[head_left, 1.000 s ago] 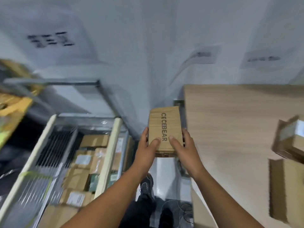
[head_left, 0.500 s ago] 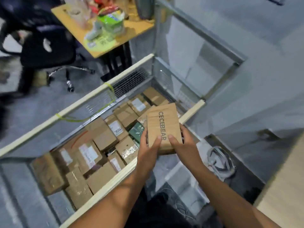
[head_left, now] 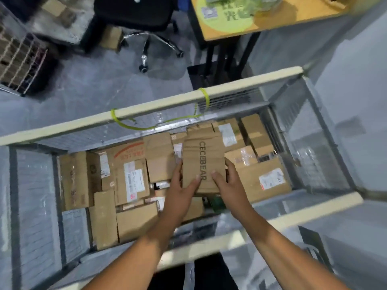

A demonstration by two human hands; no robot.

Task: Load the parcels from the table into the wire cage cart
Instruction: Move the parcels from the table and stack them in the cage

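Both hands, left hand (head_left: pixel 181 185) and right hand (head_left: pixel 228 181), grip the CECEBEAR parcel (head_left: pixel 203 162) over the wire cage cart (head_left: pixel 159 105) (already holding many boxes); release remains.

Brown CECEBEAR parcel (head_left: pixel 204 162) held flat above parcel-filled wire cage cart (head_left: pixel 159 105)

The parcel (head_left: pixel 204 164) is plain brown cardboard with dark lettering along its length. The wire cage cart (head_left: pixel 146 107) has grey mesh walls and pale cream top rails; a yellow-green cord (head_left: pixel 134 126) is looped on the far rail. The boxes (head_left: pixel 247 185) inside are brown with white labels, and the left box (head_left: pixel 129 155) carries red print. Far off, a black chair (head_left: pixel 136 11) has a chrome base, and an orange-yellow desk (head_left: pixel 272 24) bears a round green patch.
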